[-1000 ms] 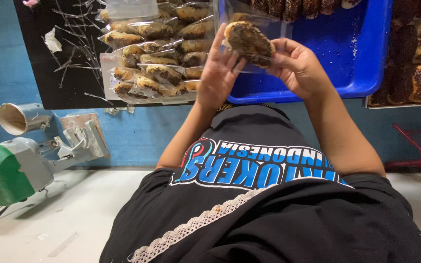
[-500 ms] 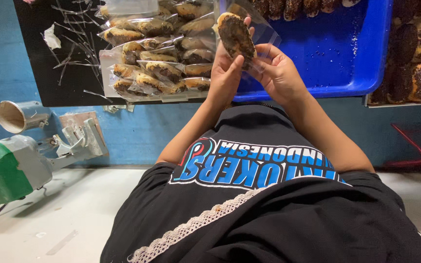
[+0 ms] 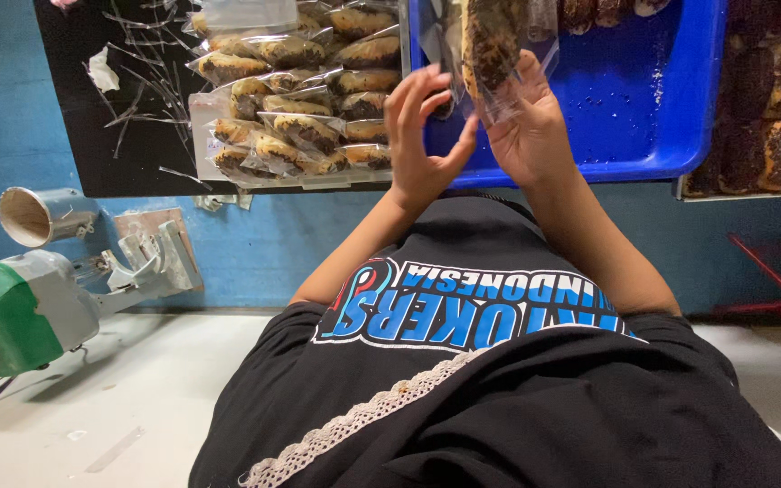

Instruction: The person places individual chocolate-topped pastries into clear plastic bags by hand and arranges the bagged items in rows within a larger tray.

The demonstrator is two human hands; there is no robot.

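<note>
In the head view, the right hand [image 3: 531, 136] is pinching a chocolate-speckled pastry in a clear plastic bag [image 3: 494, 54] over the blue plastic tray [image 3: 653, 99]. The left hand [image 3: 422, 136] is hovering just beside it, fingers spread and gripping nothing. Bagged pastries [image 3: 305, 99] are lying piled to the left.

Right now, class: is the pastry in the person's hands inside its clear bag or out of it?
Inside. Clear plastic film wraps the pastry, its loose edges showing past the right hand that holds it; the left hand is beside it.
</note>
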